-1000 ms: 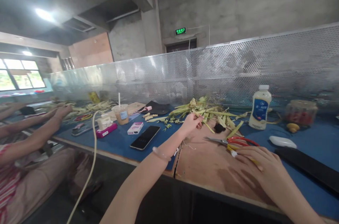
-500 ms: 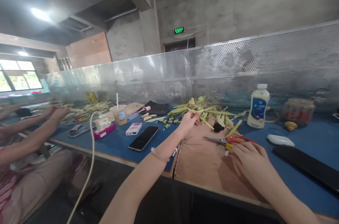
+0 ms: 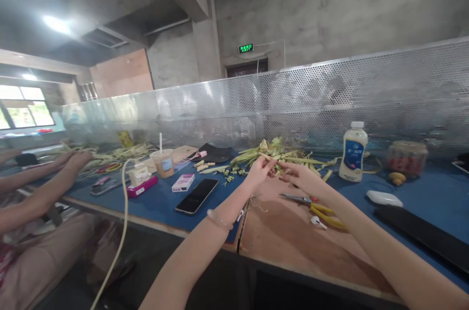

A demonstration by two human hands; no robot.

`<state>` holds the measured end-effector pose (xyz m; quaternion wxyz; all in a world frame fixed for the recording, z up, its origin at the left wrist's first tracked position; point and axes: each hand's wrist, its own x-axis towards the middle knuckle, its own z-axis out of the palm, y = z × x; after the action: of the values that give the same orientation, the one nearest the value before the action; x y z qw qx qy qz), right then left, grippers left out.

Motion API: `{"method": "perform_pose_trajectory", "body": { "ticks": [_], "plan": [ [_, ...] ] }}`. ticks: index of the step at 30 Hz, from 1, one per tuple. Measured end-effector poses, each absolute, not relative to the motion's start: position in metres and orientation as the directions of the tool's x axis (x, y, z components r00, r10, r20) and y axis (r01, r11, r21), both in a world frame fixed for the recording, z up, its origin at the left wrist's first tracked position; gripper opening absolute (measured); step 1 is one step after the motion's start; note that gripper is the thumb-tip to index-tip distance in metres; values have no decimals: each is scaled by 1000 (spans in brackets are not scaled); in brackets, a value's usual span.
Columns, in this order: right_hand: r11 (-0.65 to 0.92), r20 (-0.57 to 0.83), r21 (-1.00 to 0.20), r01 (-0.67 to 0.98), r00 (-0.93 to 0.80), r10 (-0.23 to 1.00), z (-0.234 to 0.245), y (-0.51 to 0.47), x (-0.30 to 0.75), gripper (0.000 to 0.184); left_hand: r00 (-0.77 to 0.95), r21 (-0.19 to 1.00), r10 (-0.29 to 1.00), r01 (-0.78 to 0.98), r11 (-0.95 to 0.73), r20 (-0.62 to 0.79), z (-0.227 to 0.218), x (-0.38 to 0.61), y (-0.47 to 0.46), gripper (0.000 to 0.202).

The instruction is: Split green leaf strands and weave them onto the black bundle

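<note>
My left hand [image 3: 259, 169] pinches a thin green-yellow leaf strip [image 3: 266, 157] at the near edge of a pile of leaf strips [image 3: 282, 153]. My right hand [image 3: 302, 176] reaches in from the right with fingers stretched toward the same strip, its fingertips close to the left hand's. Whether it touches the strip I cannot tell. Scissors with red and yellow handles [image 3: 315, 204] lie on the brown board [image 3: 293, 246] just under the right forearm.
A black phone [image 3: 196, 196], pink-and-white boxes [image 3: 182, 182], an iced drink cup [image 3: 163, 162], a white bottle [image 3: 352, 152], a jar [image 3: 407, 157], a white mouse [image 3: 383, 197] and a black keyboard [image 3: 425, 234] lie on the blue table. Another person's arms [image 3: 44, 188] work at the left. A perforated metal screen [image 3: 330, 99] backs the table.
My right hand has left the spot near the scissors and moved up-left to the leaf strip held by my left hand. The left hand has stayed at the pile.
</note>
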<state>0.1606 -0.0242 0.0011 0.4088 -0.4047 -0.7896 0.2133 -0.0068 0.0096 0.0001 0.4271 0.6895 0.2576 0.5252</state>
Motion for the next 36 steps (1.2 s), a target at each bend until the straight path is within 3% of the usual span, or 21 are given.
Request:
{"method": "perform_pose_trajectory", "body": {
  "ticks": [8,14,27,36],
  "plan": [
    [493,483,-772,402,-134,865,-1,-38,154,50,372,885,818,-21,-465,438,0,-7,10,30],
    [510,526,-708,488,-118,842,1,-38,158,39,447,846,777,78,-528,444,1,-9,7,28],
    [473,419,-797,375,-220,881,-1,-42,169,46,500,676,714,299,-673,489,1,-12,11,19],
    [473,403,-821,321,-261,877,0,-45,170,45,489,667,727,334,-666,482,3,-12,9,17]
  ]
}}
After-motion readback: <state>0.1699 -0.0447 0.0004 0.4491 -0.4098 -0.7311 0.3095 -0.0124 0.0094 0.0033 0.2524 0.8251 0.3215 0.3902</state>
